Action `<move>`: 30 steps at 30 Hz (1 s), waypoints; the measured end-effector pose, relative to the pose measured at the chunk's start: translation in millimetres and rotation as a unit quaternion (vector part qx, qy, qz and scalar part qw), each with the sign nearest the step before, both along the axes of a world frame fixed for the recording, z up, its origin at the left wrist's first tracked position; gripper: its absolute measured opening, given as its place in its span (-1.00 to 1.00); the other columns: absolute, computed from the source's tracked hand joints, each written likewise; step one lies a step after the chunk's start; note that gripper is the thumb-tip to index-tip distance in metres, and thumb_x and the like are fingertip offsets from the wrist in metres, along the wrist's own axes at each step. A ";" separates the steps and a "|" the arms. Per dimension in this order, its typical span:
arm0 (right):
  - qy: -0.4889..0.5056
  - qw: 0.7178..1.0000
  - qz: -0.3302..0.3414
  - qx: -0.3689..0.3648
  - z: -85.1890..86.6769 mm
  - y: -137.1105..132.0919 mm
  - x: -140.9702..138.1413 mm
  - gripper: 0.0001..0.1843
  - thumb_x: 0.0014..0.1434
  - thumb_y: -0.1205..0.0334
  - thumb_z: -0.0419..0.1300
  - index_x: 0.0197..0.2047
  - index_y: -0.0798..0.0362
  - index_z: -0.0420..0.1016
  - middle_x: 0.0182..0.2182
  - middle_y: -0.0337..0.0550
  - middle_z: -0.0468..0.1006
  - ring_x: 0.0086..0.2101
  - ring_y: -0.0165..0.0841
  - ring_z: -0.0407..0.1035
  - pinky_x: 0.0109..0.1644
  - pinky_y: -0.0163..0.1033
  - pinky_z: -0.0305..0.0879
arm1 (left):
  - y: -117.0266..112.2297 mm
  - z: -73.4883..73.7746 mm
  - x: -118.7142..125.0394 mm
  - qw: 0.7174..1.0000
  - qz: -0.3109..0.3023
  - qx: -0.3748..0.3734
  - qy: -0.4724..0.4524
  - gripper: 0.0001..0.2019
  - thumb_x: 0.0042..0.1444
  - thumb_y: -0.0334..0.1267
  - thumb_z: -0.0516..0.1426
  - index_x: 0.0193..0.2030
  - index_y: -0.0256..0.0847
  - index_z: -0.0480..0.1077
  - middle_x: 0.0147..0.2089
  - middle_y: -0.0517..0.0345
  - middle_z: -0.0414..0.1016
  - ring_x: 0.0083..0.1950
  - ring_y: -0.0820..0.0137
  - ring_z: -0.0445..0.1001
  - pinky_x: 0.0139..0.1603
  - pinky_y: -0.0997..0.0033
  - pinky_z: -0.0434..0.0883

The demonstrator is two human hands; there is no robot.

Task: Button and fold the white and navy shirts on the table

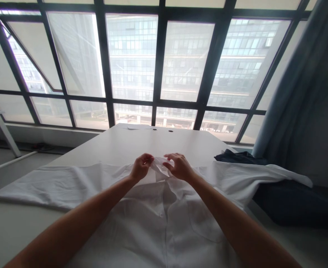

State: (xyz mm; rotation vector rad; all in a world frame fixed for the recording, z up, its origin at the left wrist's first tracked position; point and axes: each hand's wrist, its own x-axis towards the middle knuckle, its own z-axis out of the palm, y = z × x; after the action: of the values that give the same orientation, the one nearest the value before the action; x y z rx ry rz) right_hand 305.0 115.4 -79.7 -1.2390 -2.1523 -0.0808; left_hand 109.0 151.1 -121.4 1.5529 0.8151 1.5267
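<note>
Collar (160, 163) of the white shirt (164, 227), pinched by left hand (141, 167) and right hand (180, 167), could slip if either pinch slackens.

Single head-worn cam, above the near end of the table (141, 145), facing forward and down along its length. Close in: shirt (164, 223) fills the bottom of frame, left hand (141, 167) and right hand (180, 166) just below centre. Far end of the table lands near mid-frame, window (158, 63) beyond it takes the upper half, curtain (300, 93) right of the table. Wide lens, edges bowed.
</note>
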 end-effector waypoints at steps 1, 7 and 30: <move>0.028 0.999 0.013 -0.032 -0.1 1.0 -0.3 -0.84 0.22 0.20 0.20 -0.20 0.08 0.57 -0.28 -0.07 0.61 -0.25 -0.26 0.44 -0.03 -0.17 0.26 | -1.4 2.0 0.8 1.000 -0.016 -0.008 -0.014 -0.78 -0.06 -0.13 0.26 -0.42 -0.26 0.43 -0.50 0.20 0.40 -0.46 0.46 0.33 -0.40 0.46 0.33; 0.149 0.984 -0.034 -0.095 1.0 4.6 3.5 -0.72 0.27 0.17 0.03 -0.38 0.07 0.46 -0.55 -0.21 0.48 -0.49 -0.37 0.30 -0.38 -0.31 0.15 | -8.9 10.0 -0.9 0.993 -0.084 -0.080 -0.018 -0.67 -0.13 -0.09 0.34 -0.34 -0.31 0.47 -0.54 0.25 0.39 -0.51 0.52 0.28 -0.47 0.51 0.28; 0.338 0.930 -0.040 -0.143 5.3 16.3 12.4 -0.70 0.11 0.06 0.14 -0.26 0.13 0.50 -0.52 -0.19 0.51 -0.57 -0.42 0.27 -0.52 -0.33 0.18 | -10.6 21.5 -13.4 0.965 -0.150 -0.187 0.110 -0.41 -0.32 0.22 0.39 -0.42 -0.30 0.41 -0.47 0.22 0.41 -0.44 0.48 0.39 -0.33 0.42 0.39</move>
State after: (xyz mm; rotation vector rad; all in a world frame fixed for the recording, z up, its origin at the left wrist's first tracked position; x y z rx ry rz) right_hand 317.4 131.7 -74.5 -1.2716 -1.5402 0.5666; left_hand 95.5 140.5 -99.9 1.4935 0.8862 0.9331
